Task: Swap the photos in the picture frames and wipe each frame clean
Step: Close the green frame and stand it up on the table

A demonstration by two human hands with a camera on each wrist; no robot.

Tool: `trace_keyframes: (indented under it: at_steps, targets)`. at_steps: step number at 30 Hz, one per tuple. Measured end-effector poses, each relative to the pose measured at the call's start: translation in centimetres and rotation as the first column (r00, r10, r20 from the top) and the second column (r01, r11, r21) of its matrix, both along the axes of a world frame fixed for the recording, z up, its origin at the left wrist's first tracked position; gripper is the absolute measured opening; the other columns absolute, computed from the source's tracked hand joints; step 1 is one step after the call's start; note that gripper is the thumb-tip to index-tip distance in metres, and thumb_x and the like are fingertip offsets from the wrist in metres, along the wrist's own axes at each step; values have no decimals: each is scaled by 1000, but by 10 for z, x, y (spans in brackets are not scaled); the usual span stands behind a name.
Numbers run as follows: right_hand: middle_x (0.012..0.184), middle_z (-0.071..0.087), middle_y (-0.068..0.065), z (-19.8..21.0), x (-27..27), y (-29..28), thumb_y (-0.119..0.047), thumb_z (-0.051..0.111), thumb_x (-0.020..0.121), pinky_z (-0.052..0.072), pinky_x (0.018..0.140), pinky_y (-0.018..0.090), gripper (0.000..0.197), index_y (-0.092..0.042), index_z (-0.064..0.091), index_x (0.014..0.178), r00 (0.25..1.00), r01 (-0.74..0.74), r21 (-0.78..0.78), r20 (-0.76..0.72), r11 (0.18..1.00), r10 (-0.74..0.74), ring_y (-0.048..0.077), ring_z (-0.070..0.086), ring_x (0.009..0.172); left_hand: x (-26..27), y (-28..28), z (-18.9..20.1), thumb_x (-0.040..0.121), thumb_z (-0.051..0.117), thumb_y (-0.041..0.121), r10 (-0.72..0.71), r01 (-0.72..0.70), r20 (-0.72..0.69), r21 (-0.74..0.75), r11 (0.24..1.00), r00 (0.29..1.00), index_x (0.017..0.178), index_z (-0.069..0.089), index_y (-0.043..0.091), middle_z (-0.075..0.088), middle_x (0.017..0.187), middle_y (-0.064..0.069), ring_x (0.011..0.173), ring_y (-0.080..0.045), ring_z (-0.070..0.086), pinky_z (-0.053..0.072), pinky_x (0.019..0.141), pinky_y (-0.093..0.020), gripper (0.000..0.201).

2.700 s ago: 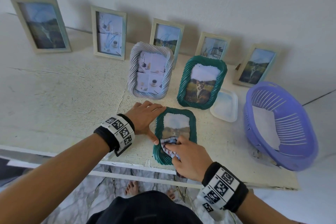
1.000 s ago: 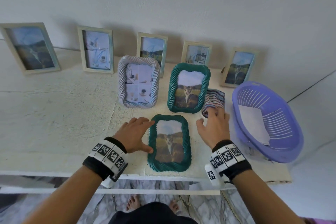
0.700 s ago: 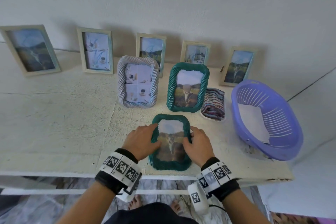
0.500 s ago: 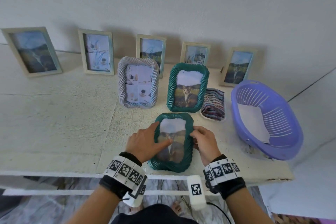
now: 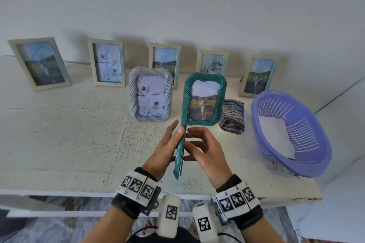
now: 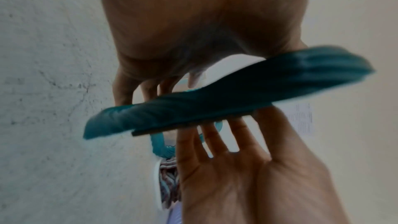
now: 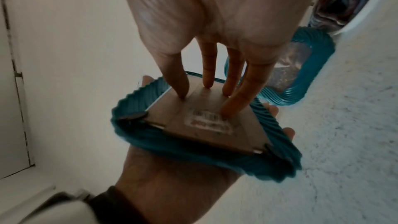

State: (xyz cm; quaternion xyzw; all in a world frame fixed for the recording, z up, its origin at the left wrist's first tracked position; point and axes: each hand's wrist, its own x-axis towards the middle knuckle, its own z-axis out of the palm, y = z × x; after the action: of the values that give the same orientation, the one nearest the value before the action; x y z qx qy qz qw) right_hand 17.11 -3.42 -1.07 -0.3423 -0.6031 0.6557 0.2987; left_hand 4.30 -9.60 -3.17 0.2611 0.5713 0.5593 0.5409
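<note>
Green rope-textured picture frame (image 5: 180, 144) held up off the white painted tabletop (image 5: 59, 134), turned edge-on between both hands, its brown backing board (image 7: 206, 122) facing the right palm. Left hand (image 5: 166, 150) lies flat along the front of the frame, fingers straight, fingertips showing past its far edge in the right wrist view. Right hand (image 5: 207, 154) has its fingers (image 7: 234, 98) extended and spread, tips pressing on the backing board beside a small printed label (image 7: 210, 121); neither hand is curled round the frame, it is sandwiched between them. Dark turn-clips (image 7: 132, 115) visible at the board's corners. Just behind, a second green rope-textured frame with a cat photo (image 5: 204, 100) stands upright, and beside it on its left a grey rope-textured frame (image 5: 151, 94) with a collage of pale interiors. A striped folded cloth (image 5: 233, 116) sits in a shallow white tray just right of the cat frame. Further right, a purple slotted plastic basket (image 5: 308, 120) holding a white sheet. Five pale wooden frames (image 5: 106, 63) lean in a row against the wall at the back. Left wrist view is blurred.
</note>
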Motion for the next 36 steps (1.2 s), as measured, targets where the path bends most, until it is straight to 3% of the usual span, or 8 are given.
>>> trace_keyframes:
  at_steps: [6, 10, 16, 20, 23, 25, 29, 36]
  targets:
    - [94, 68, -1, 14, 4, 8, -23, 74, 84, 60, 62, 42, 24, -22, 63, 105, 985, -102, 157, 151, 982, 78, 20, 67, 81, -3, 2, 13, 63, 71, 74, 70, -72, 58, 37, 997, 996, 138, 45, 35, 63, 129, -2, 121, -25, 59, 42, 102, -60, 89]
    - [76, 58, -4, 23, 16, 21, -24, 74, 84, 45, 58, 23, 16, -26, 69, 99, 972, -81, 447, 232, 891, -28, 12, 54, 65, -8, 2, 18, 58, 67, 68, 128, -129, 14, 46, 991, 992, 126, 52, 34, 70, 101, 8, 102, -20, 62, 47, 88, -51, 78]
    - [50, 50, -13, 25, 23, 22, -25, 62, 90, 34, 45, 21, 12, -28, 71, 98, 844, -153, 738, 444, 657, -302, 4, 49, 45, -2, 2, 27, 62, 81, 53, 111, -101, -128, 86, 991, 985, 139, 36, 34, 59, 122, 4, 89, 10, 64, 50, 65, -10, 91]
    - [80, 74, 5, 31, 21, 10, -24, 52, 99, 53, 56, 32, 21, -16, 71, 105, 989, 62, 94, 128, 994, -74, 26, 71, 67, 6, -3, 23, 53, 77, 68, 106, -57, -412, 128, 990, 905, 144, 23, 44, 46, 135, 15, 120, 9, 49, 44, 93, -14, 108]
    - [106, 72, 13, 32, 23, 14, -41, 48, 99, 53, 90, 46, 37, -15, 71, 112, 990, 47, -408, -103, 912, -96, 31, 68, 101, 11, -8, 22, 61, 73, 74, 163, -87, -533, 166, 982, 830, 148, 16, 43, 38, 143, 12, 128, -2, 43, 41, 101, -26, 109]
    - [115, 69, 16, 29, 26, 21, -42, 48, 99, 49, 97, 49, 43, -10, 65, 122, 976, 47, -473, -164, 880, -141, 33, 65, 109, 12, -11, 25, 74, 59, 73, 210, -159, -421, 154, 975, 883, 146, 23, 37, 49, 137, 5, 117, -3, 53, 47, 91, -23, 88]
    - [109, 69, 18, 22, 31, 31, -40, 48, 97, 53, 91, 45, 43, -5, 66, 113, 977, 7, -473, -184, 881, -106, 34, 67, 101, 1, -15, 34, 82, 29, 75, 221, -218, -125, 35, 975, 967, 117, 59, 36, 74, 107, -4, 103, -21, 69, 53, 93, -46, 60]
    - [115, 69, 12, 17, -9, 28, -57, 57, 82, 43, 104, 52, 48, -19, 74, 105, 995, -97, -372, -65, 923, 78, 31, 63, 112, -35, -35, 43, 87, 29, 70, 261, -262, 66, 7, 965, 963, 136, 53, 33, 64, 130, 3, 119, -18, 61, 48, 102, -42, 66]
